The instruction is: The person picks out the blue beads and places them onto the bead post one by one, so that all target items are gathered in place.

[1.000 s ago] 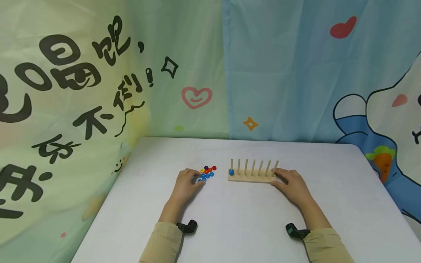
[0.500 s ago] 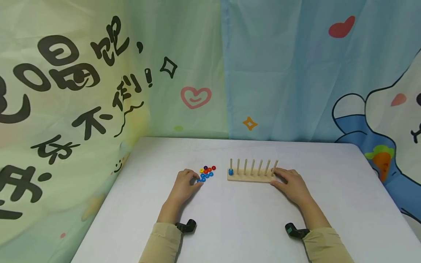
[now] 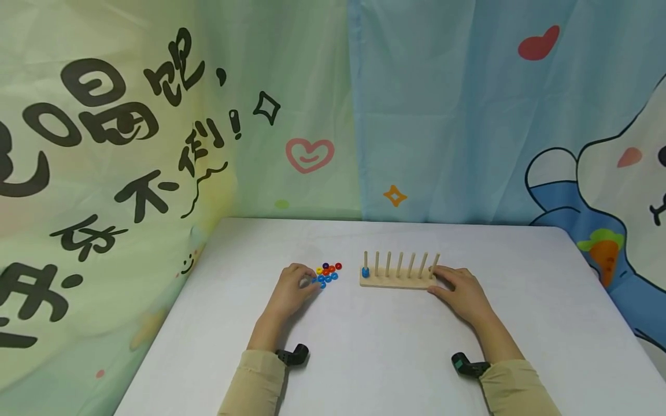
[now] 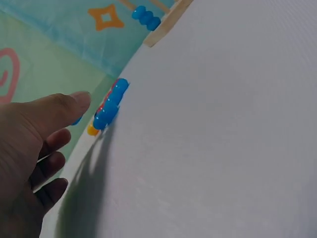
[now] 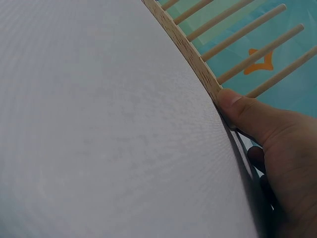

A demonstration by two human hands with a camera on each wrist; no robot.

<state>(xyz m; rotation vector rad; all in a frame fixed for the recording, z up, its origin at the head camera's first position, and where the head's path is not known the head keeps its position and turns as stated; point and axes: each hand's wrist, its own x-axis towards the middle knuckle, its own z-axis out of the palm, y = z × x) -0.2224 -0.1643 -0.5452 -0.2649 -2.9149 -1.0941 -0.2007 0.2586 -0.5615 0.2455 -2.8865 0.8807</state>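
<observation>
The right hand [image 3: 460, 292] grips the pegged board [image 3: 392, 282] by its end, probably to steady it; the left hand [image 3: 289, 289] pinches a blue bead [image 4: 77, 121] beside the loose beads [image 3: 328, 278] (placed near, perhaps for easy reach); the board, pale wood on white table [image 3: 372, 358], carries stacked beads [image 3: 366, 272], blue, on its leftmost peg [image 3: 366, 258].

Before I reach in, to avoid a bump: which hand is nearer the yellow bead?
Left. The left hand is beside the yellow bead; the right hand is farther right, at the rack.

White table [image 3: 374, 346], blue backdrop [image 3: 442, 115] (printed red heart [image 3: 539, 44])
</observation>
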